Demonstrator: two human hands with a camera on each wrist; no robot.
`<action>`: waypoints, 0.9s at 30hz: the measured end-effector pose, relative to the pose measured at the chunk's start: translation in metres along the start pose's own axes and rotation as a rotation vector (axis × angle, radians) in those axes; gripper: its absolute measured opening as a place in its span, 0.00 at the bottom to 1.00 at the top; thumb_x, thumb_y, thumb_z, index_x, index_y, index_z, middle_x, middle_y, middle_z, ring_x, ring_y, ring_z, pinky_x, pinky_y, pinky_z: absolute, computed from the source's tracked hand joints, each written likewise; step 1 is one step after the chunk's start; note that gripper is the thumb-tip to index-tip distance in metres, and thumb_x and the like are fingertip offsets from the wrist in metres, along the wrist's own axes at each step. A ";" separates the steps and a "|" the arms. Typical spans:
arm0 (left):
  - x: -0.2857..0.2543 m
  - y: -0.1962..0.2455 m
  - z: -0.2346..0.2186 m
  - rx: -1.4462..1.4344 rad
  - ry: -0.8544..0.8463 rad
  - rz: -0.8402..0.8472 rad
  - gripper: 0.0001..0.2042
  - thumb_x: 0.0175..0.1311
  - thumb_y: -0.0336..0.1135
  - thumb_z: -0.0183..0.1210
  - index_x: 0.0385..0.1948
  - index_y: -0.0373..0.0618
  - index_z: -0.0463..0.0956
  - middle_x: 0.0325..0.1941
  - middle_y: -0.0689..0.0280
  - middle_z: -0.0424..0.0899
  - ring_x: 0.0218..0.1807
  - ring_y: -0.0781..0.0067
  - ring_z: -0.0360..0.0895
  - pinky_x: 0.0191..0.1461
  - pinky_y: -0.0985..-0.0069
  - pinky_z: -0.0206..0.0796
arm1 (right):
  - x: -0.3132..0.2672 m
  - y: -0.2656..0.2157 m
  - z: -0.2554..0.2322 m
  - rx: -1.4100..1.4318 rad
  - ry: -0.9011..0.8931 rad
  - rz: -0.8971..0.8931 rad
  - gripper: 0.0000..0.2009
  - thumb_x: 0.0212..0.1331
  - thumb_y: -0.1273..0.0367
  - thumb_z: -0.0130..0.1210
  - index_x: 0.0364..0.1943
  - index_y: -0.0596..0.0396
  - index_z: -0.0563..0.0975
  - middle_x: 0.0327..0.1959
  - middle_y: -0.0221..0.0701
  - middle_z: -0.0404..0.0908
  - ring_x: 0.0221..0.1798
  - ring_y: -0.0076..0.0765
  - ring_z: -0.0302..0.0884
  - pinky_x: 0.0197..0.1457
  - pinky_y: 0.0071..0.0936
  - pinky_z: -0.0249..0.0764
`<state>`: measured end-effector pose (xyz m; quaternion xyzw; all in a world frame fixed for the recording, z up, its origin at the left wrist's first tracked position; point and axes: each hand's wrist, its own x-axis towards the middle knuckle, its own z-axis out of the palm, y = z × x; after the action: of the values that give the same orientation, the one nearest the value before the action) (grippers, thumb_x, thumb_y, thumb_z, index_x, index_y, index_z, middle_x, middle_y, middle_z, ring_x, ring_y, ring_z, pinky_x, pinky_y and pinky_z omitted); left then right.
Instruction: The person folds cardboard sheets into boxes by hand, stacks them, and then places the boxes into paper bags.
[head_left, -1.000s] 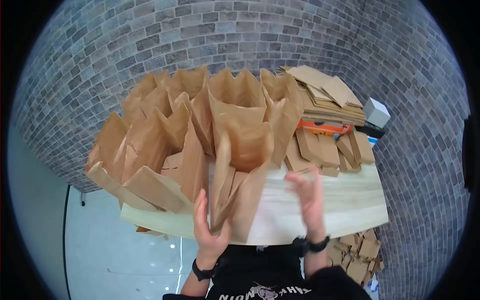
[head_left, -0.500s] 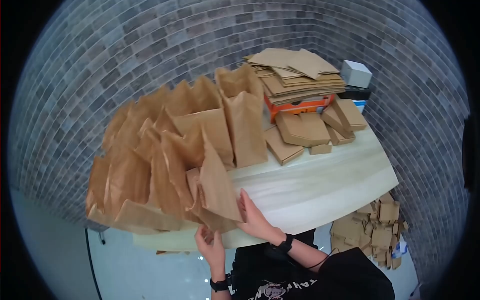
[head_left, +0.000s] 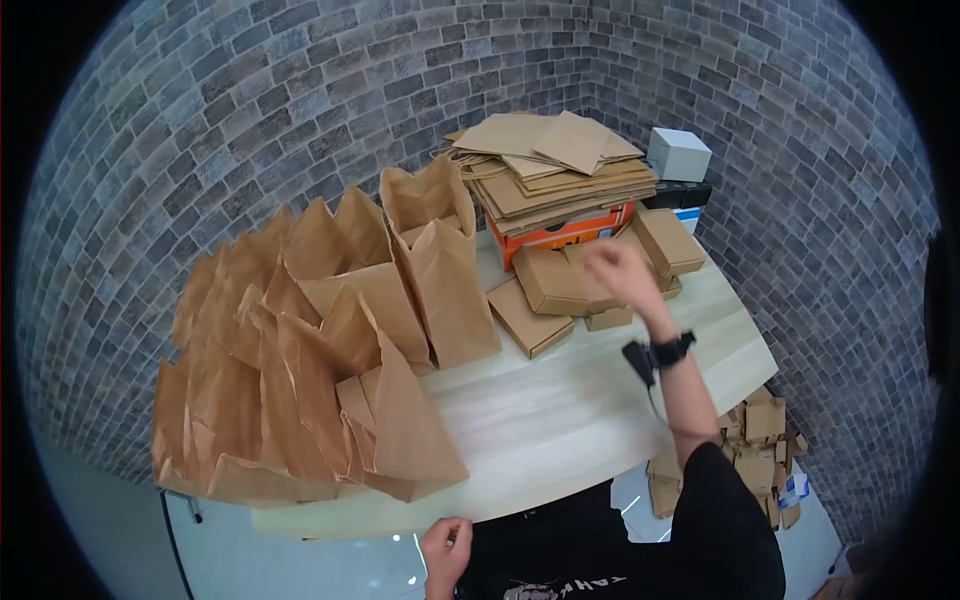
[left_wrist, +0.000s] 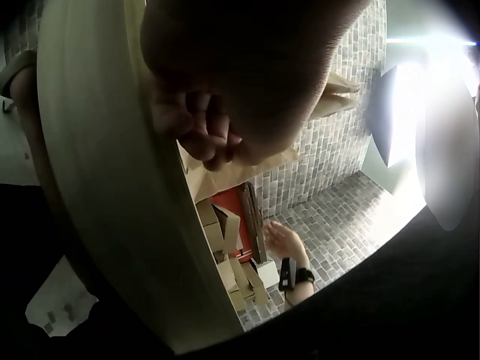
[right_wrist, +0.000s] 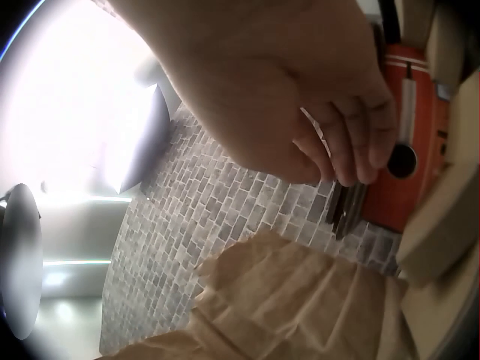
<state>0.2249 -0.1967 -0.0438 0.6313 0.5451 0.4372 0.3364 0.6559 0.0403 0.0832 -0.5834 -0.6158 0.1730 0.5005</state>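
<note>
My right hand reaches over the small cardboard boxes at the back right, its fingers loosely bent with nothing in them. In the right wrist view, those fingers overlap the orange box. My left hand hangs loosely curled and holds nothing at the table's front edge. Just ahead of it stands the nearest brown paper bag, upright with its top open and a small cardboard box inside. Other open paper bags stand crowded together on the left side.
A stack of flat brown cardboard sheets lies on the orange box at the back of the table. A white box sits at its right. More cardboard boxes are heaped on the floor. A brick-patterned wall stands behind.
Both hands moved the front paper bag left against the others and let go. My right hand then reached right and away to the small boxes, while the left drew back toward my body.
</note>
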 end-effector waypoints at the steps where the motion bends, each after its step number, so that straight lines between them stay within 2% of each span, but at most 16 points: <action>1: 0.004 0.003 0.004 0.013 -0.026 0.041 0.04 0.58 0.25 0.66 0.28 0.36 0.80 0.22 0.60 0.82 0.23 0.75 0.80 0.30 0.78 0.71 | 0.033 0.006 -0.007 0.026 0.084 -0.036 0.10 0.59 0.68 0.56 0.39 0.61 0.82 0.33 0.35 0.86 0.36 0.33 0.83 0.43 0.28 0.76; 3: 0.006 -0.003 0.012 0.009 -0.012 0.044 0.03 0.58 0.24 0.64 0.28 0.36 0.80 0.22 0.61 0.83 0.23 0.77 0.80 0.30 0.79 0.71 | 0.098 0.008 -0.019 -0.180 0.247 -0.053 0.10 0.59 0.69 0.55 0.38 0.62 0.82 0.33 0.39 0.85 0.38 0.41 0.84 0.44 0.32 0.77; 4: 0.009 -0.005 0.015 0.002 -0.007 0.040 0.03 0.59 0.24 0.63 0.27 0.36 0.80 0.21 0.63 0.83 0.23 0.79 0.80 0.30 0.80 0.71 | 0.123 -0.001 -0.023 -0.323 0.288 -0.066 0.12 0.58 0.67 0.56 0.42 0.60 0.81 0.38 0.45 0.85 0.44 0.51 0.83 0.47 0.37 0.77; 6: 0.014 0.011 0.010 -0.004 -0.005 -0.007 0.03 0.61 0.24 0.62 0.29 0.36 0.80 0.22 0.64 0.83 0.24 0.80 0.79 0.29 0.81 0.71 | 0.168 0.013 -0.027 -0.702 0.306 -0.334 0.20 0.56 0.60 0.61 0.47 0.60 0.79 0.43 0.52 0.83 0.48 0.56 0.81 0.51 0.41 0.77; 7: 0.016 0.019 0.007 0.036 -0.021 -0.031 0.03 0.63 0.26 0.60 0.34 0.36 0.81 0.26 0.61 0.84 0.28 0.74 0.80 0.35 0.76 0.72 | 0.183 0.018 -0.026 -0.696 0.307 -0.343 0.20 0.56 0.60 0.61 0.47 0.60 0.79 0.43 0.52 0.83 0.48 0.56 0.81 0.51 0.41 0.77; 8: 0.019 0.023 0.006 0.073 -0.037 -0.058 0.06 0.65 0.28 0.58 0.38 0.37 0.81 0.31 0.58 0.85 0.32 0.68 0.80 0.40 0.71 0.73 | 0.194 0.019 -0.025 -0.767 0.234 -0.212 0.24 0.53 0.58 0.64 0.49 0.61 0.77 0.44 0.55 0.82 0.49 0.57 0.80 0.53 0.42 0.76; 9: 0.020 0.021 0.008 0.071 -0.027 -0.058 0.06 0.65 0.28 0.58 0.38 0.37 0.81 0.31 0.58 0.85 0.32 0.68 0.80 0.40 0.71 0.73 | 0.205 0.018 -0.024 -0.837 0.159 -0.082 0.29 0.51 0.55 0.66 0.51 0.62 0.76 0.46 0.58 0.80 0.51 0.59 0.79 0.55 0.43 0.75; 10: 0.020 0.018 0.008 0.063 -0.007 -0.075 0.05 0.64 0.28 0.59 0.37 0.37 0.81 0.28 0.59 0.83 0.29 0.69 0.79 0.37 0.72 0.72 | 0.216 0.018 -0.027 -0.835 0.159 -0.093 0.29 0.51 0.55 0.66 0.51 0.62 0.76 0.46 0.58 0.80 0.51 0.59 0.79 0.55 0.43 0.75; 12: 0.022 0.014 0.010 0.058 0.020 -0.092 0.05 0.64 0.28 0.59 0.36 0.37 0.81 0.25 0.61 0.82 0.26 0.71 0.78 0.33 0.72 0.72 | 0.229 0.024 -0.035 -0.865 -0.102 0.011 0.38 0.48 0.48 0.66 0.54 0.69 0.73 0.49 0.58 0.79 0.52 0.61 0.78 0.58 0.44 0.73; 13: 0.022 0.013 0.010 0.039 0.036 -0.104 0.05 0.65 0.28 0.59 0.36 0.36 0.81 0.24 0.62 0.81 0.25 0.73 0.77 0.32 0.73 0.71 | 0.227 0.025 -0.039 -0.876 -0.124 -0.037 0.30 0.53 0.54 0.63 0.49 0.70 0.75 0.46 0.60 0.80 0.51 0.62 0.78 0.57 0.45 0.73; 14: 0.022 0.013 0.010 0.020 0.049 -0.116 0.05 0.65 0.29 0.59 0.35 0.36 0.81 0.22 0.63 0.80 0.23 0.74 0.76 0.30 0.74 0.70 | 0.230 0.030 -0.039 -0.871 -0.128 -0.042 0.30 0.53 0.54 0.63 0.49 0.70 0.75 0.46 0.60 0.80 0.51 0.62 0.78 0.57 0.45 0.73; 17: 0.024 0.018 0.009 -0.010 0.018 -0.185 0.06 0.65 0.29 0.59 0.35 0.36 0.81 0.22 0.62 0.80 0.24 0.75 0.76 0.30 0.75 0.70 | 0.231 0.041 -0.045 -0.930 -0.115 -0.098 0.12 0.53 0.70 0.54 0.34 0.69 0.80 0.38 0.58 0.81 0.43 0.63 0.80 0.50 0.48 0.76; 20: 0.029 0.028 0.006 -0.075 -0.020 -0.271 0.07 0.65 0.30 0.59 0.36 0.36 0.81 0.23 0.62 0.81 0.23 0.76 0.75 0.30 0.75 0.69 | 0.228 0.040 -0.042 -0.996 -0.048 -0.080 0.12 0.52 0.69 0.55 0.35 0.65 0.81 0.39 0.55 0.82 0.43 0.61 0.81 0.49 0.47 0.77; 23: 0.034 0.037 0.002 -0.066 -0.051 -0.282 0.07 0.65 0.30 0.58 0.37 0.36 0.82 0.23 0.62 0.81 0.24 0.76 0.75 0.30 0.75 0.69 | 0.227 0.029 -0.032 -1.031 0.030 -0.018 0.12 0.52 0.69 0.56 0.37 0.62 0.82 0.39 0.51 0.83 0.44 0.58 0.82 0.49 0.45 0.78; 26: 0.032 0.027 0.003 -0.039 -0.056 -0.225 0.07 0.66 0.30 0.58 0.38 0.36 0.82 0.23 0.62 0.81 0.24 0.75 0.76 0.30 0.74 0.69 | 0.233 0.024 -0.023 -1.093 0.064 0.028 0.12 0.52 0.69 0.56 0.39 0.60 0.83 0.40 0.48 0.84 0.45 0.56 0.83 0.50 0.44 0.79; 27: 0.032 0.027 0.005 -0.044 -0.047 -0.218 0.07 0.66 0.30 0.58 0.38 0.36 0.82 0.23 0.62 0.81 0.24 0.75 0.76 0.30 0.74 0.69 | 0.234 0.022 -0.024 -1.100 0.037 0.008 0.12 0.53 0.70 0.55 0.40 0.60 0.83 0.41 0.48 0.84 0.45 0.56 0.83 0.51 0.47 0.79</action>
<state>0.2408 -0.1703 -0.0152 0.5708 0.5927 0.3951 0.4083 0.7298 0.2454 0.1732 -0.7641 -0.6044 -0.1828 0.1319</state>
